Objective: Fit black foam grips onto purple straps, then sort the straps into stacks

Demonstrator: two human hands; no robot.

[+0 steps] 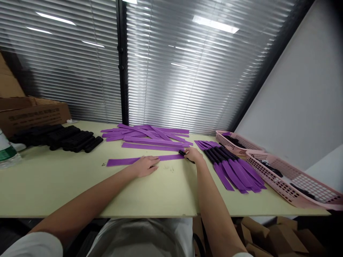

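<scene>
A single purple strap (pixel 123 162) lies flat across the table in front of me. My left hand (pixel 146 166) rests on its middle with the fingers stretched out, pressing it to the tabletop. At the strap's right end, my right hand (pixel 193 155) is closed on a small black ribbed sleeve (pixel 182 152). The fingers partly hide the sleeve and the strap's end, so I cannot tell whether the strap is inside it. Behind both hands is a loose pile of purple straps (pixel 150 135). To the right, several straps with black ribbed sleeves (pixel 221 154) around their middles lie fanned out.
Black ribbed sleeves (pixel 72 138) are heaped at the left, before a cardboard box (pixel 37 113). A clear bottle with a green label (pixel 7 151) stands at the left edge. Two pink baskets, one nearer (pixel 289 196) and one farther (pixel 227 142), line the right side.
</scene>
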